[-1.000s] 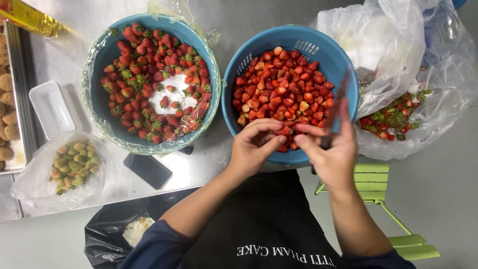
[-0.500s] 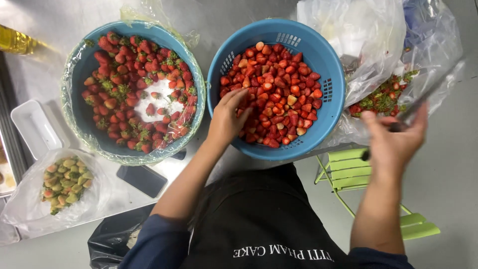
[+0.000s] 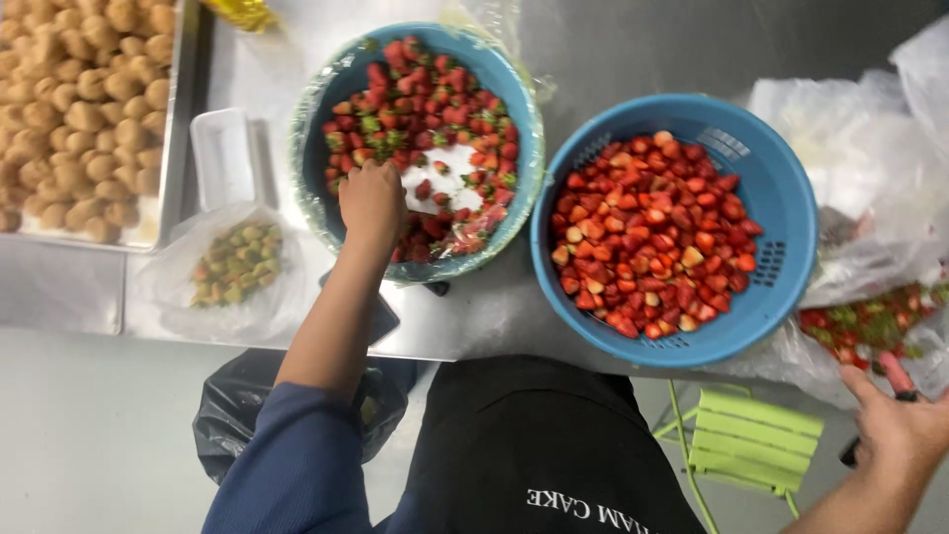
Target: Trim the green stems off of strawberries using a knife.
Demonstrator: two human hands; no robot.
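Left hand (image 3: 372, 201) down inside the left-side round blue plastic bowl lined with clear film (image 3: 331, 94), knuckles up, fingers curled over the heap of whole red strawberries with green tops (image 3: 425, 104). Cannot tell whether a berry is pinched: fingertips hidden under the hand. Forearm running up from the near edge of that bowl, so berries lie straight ahead of and beneath the grip.

Right hand (image 3: 905, 435) well off to the right of the same bowl, low at frame edge, pinching a single red strawberry (image 3: 897, 374) between thumb and fingers, with a dark slim handle, probably a knife (image 3: 850, 453), poking out below; blurred. Berry's long axis pointing up and slightly left, away from the wrist.

Just right of the lined bowl, nearly touching: round blue plastic colander (image 3: 771, 178) full of trimmed, topless strawberries (image 3: 657, 232). Right hand nearer to the colander, left hand nearer to the lined bowl.

Further right of the bowl, past the colander: crumpled clear plastic bags (image 3: 850, 138), one with red and green trimmings (image 3: 870, 326). Left of the bowl: empty white rectangular plastic tray (image 3: 222, 153), clear bag of green hulls (image 3: 235, 262), metal tray of tan round pastries (image 3: 69, 109). Below the bowl, black bin bag (image 3: 232, 425) on the floor; lime-green slatted stool (image 3: 756, 445) under the colander side.
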